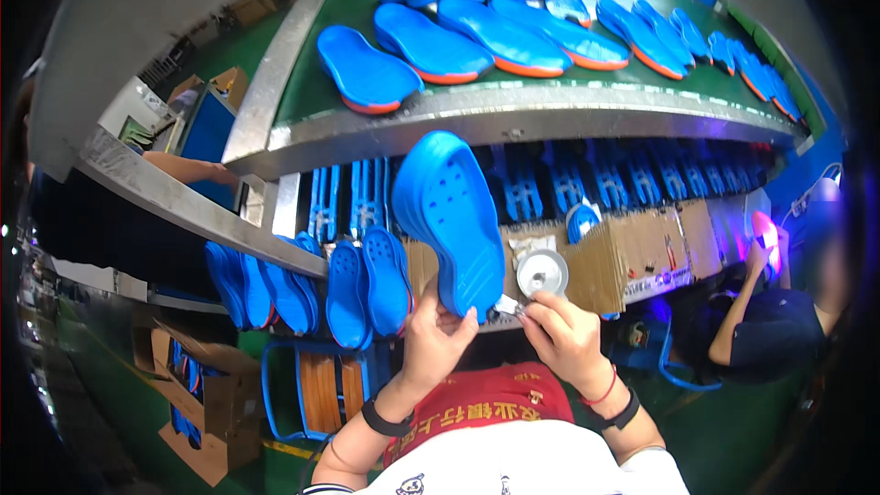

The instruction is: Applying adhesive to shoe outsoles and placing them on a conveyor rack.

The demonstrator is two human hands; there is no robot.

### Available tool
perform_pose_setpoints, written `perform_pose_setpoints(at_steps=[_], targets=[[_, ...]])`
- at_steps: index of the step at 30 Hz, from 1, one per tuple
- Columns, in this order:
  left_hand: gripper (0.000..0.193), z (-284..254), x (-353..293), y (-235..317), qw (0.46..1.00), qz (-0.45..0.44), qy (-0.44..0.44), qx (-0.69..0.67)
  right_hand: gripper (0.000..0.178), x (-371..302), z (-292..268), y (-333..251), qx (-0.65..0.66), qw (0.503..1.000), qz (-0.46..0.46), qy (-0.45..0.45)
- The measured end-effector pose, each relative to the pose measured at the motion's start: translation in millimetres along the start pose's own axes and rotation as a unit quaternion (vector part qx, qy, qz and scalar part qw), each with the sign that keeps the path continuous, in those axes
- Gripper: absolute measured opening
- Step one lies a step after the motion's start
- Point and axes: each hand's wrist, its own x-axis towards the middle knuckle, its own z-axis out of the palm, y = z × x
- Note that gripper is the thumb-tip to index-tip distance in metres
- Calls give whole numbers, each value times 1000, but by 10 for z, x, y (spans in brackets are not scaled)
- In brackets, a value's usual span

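Note:
My left hand (434, 333) is closed on the lower end of a blue foam shoe sole (449, 211), held tilted upright. Small holes dot its upper part, and faint lines mark the end by my fingers. Close to that lower edge, my right hand (566, 337) pinches a small slim tool with a pale flat tip (507, 306); its exact kind is too small to tell. Beyond my right fingers stands a round whitish bowl (554, 286). More blue soles (346, 293) are set in a row to the left of the held one.
A green conveyor belt (302, 96) carries several blue soles with orange edges (367, 73). Below its metal rail (513, 125) are racked blue parts (522, 197) and cardboard (655, 247). A blue-framed stool (316, 394) and open carton (234, 417) stand lower left. Another person (770, 330) works at right.

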Motion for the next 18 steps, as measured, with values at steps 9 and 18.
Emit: perform_pose_setpoints(at_steps=[9,18], targets=[[55,-401,1126,779,990,54,-84,-104,11,-150,-319,86,32,985,135,105],[41,-721,1988,1015,995,82,-54,-37,10,-230,-117,152,22,985,157,66]])
